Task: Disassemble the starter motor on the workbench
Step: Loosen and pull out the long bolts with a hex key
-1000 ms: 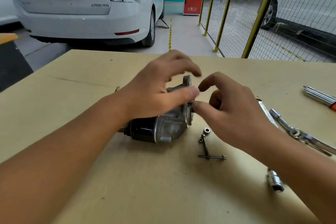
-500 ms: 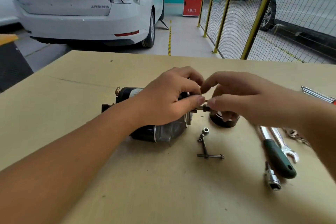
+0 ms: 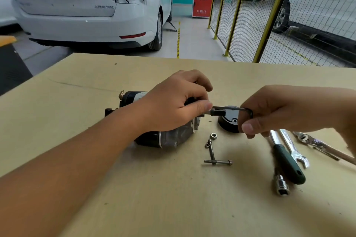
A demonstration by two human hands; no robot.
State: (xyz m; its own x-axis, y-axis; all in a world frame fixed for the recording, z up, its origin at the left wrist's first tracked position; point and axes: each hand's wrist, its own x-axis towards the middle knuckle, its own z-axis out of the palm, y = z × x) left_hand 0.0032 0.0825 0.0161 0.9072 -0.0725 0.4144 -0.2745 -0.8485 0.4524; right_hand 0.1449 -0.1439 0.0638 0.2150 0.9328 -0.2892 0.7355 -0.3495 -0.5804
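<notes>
The starter motor (image 3: 169,137), black body with a silver cast housing, lies on its side on the workbench (image 3: 134,198). My left hand (image 3: 173,106) grips it from above, covering most of the housing. My right hand (image 3: 285,111) pinches a thin dark rod-like part (image 3: 227,109) that sticks out of the motor's right end, about level with my left thumb. A black round end cap (image 3: 229,123) sits on the bench just behind and below that part.
Two long bolts (image 3: 213,158) and a nut (image 3: 213,136) lie in front of the motor. To the right lie a green-handled ratchet (image 3: 289,165) with a socket (image 3: 281,186), an open-end wrench (image 3: 294,150) and more wrenches (image 3: 316,143). A white car is parked beyond the bench.
My right hand has pulled away to the right, drawing the thin dark part out of the motor end. The left hand keeps its grip on the motor.
</notes>
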